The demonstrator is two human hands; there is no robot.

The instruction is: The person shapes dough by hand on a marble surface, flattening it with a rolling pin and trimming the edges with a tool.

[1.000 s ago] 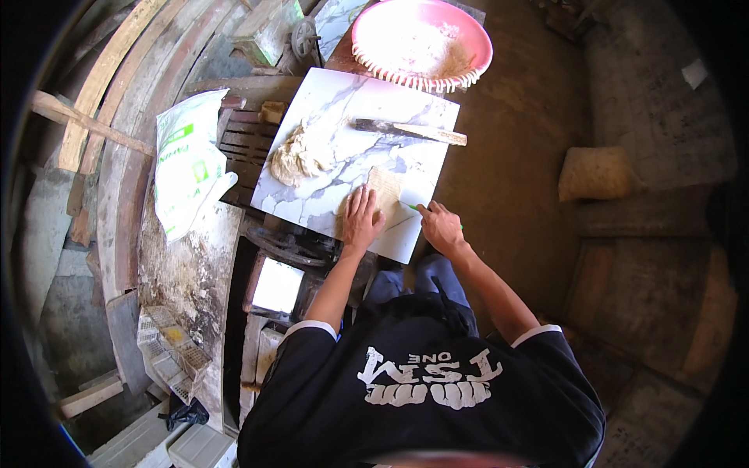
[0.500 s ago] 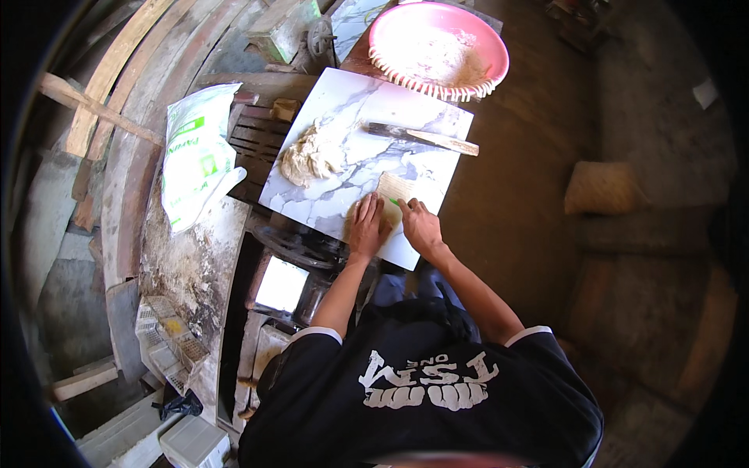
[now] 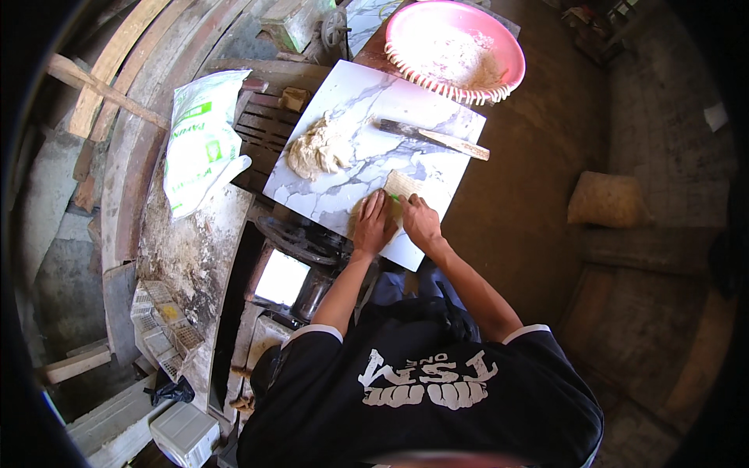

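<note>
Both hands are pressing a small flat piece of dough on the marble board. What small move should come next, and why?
Probably keep pressing and push the flat dough piece a little further from the body. The left hand and right hand both lie on its near end, while its far end on the marble board looks ridged and already shaped. The big dough lump and the knife lie untouched.

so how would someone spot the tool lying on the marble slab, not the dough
Find the white marble slab below the pink basin. Near the slab's far right edge lies a long tool, angled, with a dark blade and a pale wooden handle. It is the only thin, stick-like thing there; the dough lump is round.
</note>
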